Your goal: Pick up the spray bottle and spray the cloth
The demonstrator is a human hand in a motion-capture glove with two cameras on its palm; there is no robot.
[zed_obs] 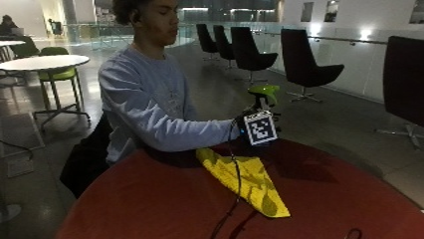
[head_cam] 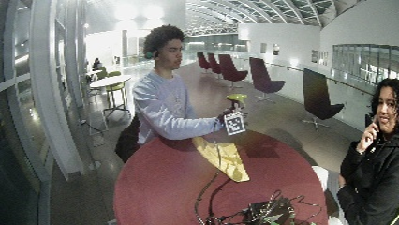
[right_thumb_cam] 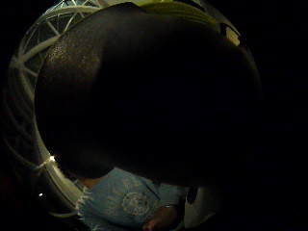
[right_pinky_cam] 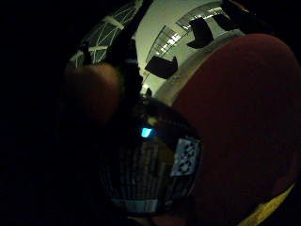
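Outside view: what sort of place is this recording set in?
Probably a public atrium or lounge of a large building, not a lab: dark swivel chairs line a glass railing, a white cafe table stands behind, and the person works at a round red table.

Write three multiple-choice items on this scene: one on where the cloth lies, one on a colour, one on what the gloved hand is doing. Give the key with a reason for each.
1. Where is the cloth?
A. Flat on the table
B. Over a chair
C. On the floor

2. What colour is the bottle's spray head?
A. Red
B. Green
C. White

3. What is the right hand doing?
A. Resting flat on the table
B. Pinching the cloth
C. Holding the bottle above the table

Key:
1 A: the outside view shows the yellow cloth spread on the red tabletop.
2 B: the head showing above the hand is bright green.
3 C: the hand is raised at the bottle, clear of the tabletop, beyond the cloth's far end.
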